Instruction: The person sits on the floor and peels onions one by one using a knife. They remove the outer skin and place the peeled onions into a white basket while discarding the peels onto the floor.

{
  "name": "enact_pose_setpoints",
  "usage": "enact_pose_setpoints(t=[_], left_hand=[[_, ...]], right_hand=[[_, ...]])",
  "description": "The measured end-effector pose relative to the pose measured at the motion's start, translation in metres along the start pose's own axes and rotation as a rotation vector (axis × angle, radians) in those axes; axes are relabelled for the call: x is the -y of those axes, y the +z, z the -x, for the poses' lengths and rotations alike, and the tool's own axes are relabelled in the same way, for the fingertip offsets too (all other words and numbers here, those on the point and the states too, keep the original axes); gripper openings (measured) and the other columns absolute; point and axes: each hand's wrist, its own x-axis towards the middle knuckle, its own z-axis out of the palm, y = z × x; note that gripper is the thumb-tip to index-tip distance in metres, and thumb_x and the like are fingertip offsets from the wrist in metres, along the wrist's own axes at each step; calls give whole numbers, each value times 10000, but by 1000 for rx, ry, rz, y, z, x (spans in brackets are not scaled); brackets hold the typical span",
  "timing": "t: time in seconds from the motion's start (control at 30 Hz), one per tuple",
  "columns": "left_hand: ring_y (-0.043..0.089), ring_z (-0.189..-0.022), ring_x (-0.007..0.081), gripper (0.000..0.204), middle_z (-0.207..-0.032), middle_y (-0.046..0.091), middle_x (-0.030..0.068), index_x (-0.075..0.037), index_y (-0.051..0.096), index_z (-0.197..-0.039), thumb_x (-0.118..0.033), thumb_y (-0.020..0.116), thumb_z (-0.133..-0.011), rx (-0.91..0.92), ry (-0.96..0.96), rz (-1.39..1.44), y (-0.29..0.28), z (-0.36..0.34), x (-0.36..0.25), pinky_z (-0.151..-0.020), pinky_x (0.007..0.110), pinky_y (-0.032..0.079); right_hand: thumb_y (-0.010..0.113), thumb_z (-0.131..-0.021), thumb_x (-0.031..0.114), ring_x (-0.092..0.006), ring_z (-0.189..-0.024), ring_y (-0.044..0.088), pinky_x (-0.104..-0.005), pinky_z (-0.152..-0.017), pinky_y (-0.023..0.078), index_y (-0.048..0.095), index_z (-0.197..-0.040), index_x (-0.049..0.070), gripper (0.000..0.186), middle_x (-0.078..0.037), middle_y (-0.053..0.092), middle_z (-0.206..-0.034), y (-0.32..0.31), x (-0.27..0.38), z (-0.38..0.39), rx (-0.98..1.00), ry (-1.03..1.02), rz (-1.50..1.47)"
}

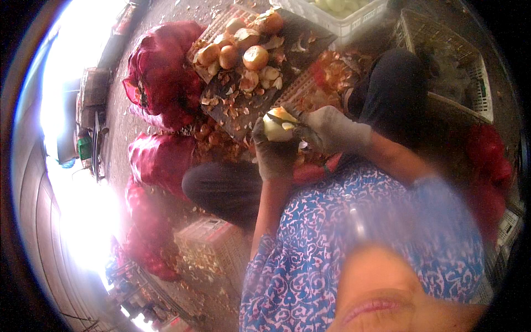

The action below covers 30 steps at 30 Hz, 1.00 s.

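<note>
A partly peeled onion (277,126), pale with a bit of brown skin on top, sits in my left hand (275,155), whose gloved fingers are closed around it. Close against its right side is my right hand (332,130), also in a greyish glove and closed. From it a thin dark strip, which looks like the blade of a small knife (283,118), lies across the onion; the handle is hidden in the fingers. Just beyond, unpeeled brown onions (255,57) and loose skins (249,81) lie on a dark board (229,110).
Red mesh sacks (163,69) line the left side. A white crate (359,21) with pale peeled onions stands at the far side, and another plastic crate (481,83) at the right. My bent knees (395,83) flank the work. An upturned crate (210,238) is at the lower left.
</note>
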Motion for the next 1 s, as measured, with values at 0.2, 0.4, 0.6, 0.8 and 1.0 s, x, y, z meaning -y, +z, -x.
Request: enact_pose_setpoints(t=[0.2, 0.4, 0.6, 0.8, 1.0], left_hand=[[580, -1157, 269, 477, -1243, 616, 101, -85, 560, -1274, -472, 502, -1002, 11, -70, 21, 8, -4, -5, -1026, 419, 458], [562, -1192, 255, 455, -1276, 598, 88, -87, 547, -1290, -449, 464, -1028, 64, -282, 663, 3, -2, -3, -1055, 415, 437], [578, -1169, 260, 457, -1256, 604, 91, -74, 543, -1298, -436, 486, -1025, 86, -152, 539, 2, -1, 5, -1028, 410, 458], [612, -1109, 266, 450, -1209, 621, 113, -55, 545, -1291, -411, 514, -1017, 57, 177, -288, 15, 4, 3, -963, 414, 500], [625, -1062, 251, 431, -1184, 616, 120, -34, 567, -1257, -386, 536, -1011, 52, 60, -158, 14, 3, -10, -908, 383, 519]], right_hand=[[585, -979, 299, -413, -775, 682, -485, -656, 533, 425, -1478, 153, 544, -207, 678, -859, 4, 5, -1, -10, 48, -139], [569, -991, 317, -415, -747, 681, -481, -617, 530, 371, -1508, 104, 593, -206, 679, -866, -3, 12, -1, -59, -65, -57], [604, -976, 257, -411, -773, 685, -455, -639, 539, 430, -1488, 52, 578, -262, 659, -884, -4, 13, -1, 23, 73, 84], [596, -995, 273, -417, -816, 689, -450, -665, 543, 408, -1505, 65, 582, -273, 656, -891, -4, 12, -3, -226, -83, -83], [595, -993, 278, -413, -783, 691, -461, -651, 537, 344, -1536, 71, 633, -248, 657, -851, -4, 12, -3, -136, -9, -71]])
